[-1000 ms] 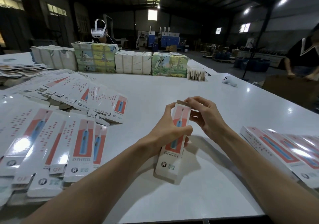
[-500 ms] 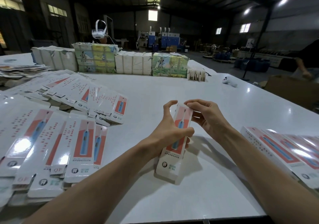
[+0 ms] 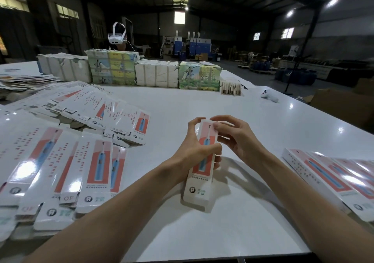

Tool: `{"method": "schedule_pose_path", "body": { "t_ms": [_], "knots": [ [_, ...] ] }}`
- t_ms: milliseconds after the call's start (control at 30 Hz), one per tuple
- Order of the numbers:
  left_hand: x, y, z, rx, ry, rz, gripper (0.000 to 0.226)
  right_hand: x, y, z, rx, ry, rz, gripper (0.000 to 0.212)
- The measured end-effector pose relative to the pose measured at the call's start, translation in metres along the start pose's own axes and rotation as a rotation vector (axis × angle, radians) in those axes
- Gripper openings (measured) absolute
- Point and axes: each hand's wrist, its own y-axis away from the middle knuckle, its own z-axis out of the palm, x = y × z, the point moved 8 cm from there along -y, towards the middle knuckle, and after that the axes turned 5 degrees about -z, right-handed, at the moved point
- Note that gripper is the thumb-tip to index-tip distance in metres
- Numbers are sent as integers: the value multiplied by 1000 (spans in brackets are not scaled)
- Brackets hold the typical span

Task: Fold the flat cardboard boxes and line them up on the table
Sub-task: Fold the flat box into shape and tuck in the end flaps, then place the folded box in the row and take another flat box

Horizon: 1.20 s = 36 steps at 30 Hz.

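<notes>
White-and-coral box (image 3: 204,157), glossy white table (image 3: 202,104)

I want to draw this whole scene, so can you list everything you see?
held box: one, white and coral, in both hands, mid-table
flat boxes: many, white and coral, fanned on the left
folded boxes: several, same colours, row on the right
wrapped bundles: four, white or green-yellow, far edge
controller: one, white, far right of table
table: one, white, under all
left hand: grips the held box's middle
right hand: pinches its top end

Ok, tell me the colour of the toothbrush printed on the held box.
Blue, on a coral-red panel of the white box; head view.
</notes>
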Motion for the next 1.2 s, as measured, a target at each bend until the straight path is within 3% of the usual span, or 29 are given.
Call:
{"method": "schedule_pose_path", "body": {
  "t_ms": [167, 433, 567, 700, 833, 1067, 1133, 1200],
  "knots": [
    [-2, 2, -2, -16, 63, -42, 86, -2, 4, 9, -51, 33, -27, 37],
    [-1, 3, 0, 11, 93, -30, 88, -7, 6, 9, -7, 67, -96, 20],
    [-6, 2, 7, -13, 303, -121, 80, -1, 6, 6, 12, 74, -54, 25],
    [-4, 2, 3, 51, 511, -132, 48, -8, 6, 2, 85, 459, -182, 23],
    [-2, 5, -3, 72, 669, -149, 55, -21, 10, 24, -4, 824, -437, 6],
    [-1, 2, -19, 125, 905, -113, 68, -15, 18, 50, -193, 997, -290, 73],
    [1, 1, -20, 85, 901, -106, 70, -17, 23, 55, -237, 1067, -285, 76],
    [3, -1, -18, 50, 893, -109, 68, -25, 29, 55, -218, 1143, -323, 61]
  ]
}}
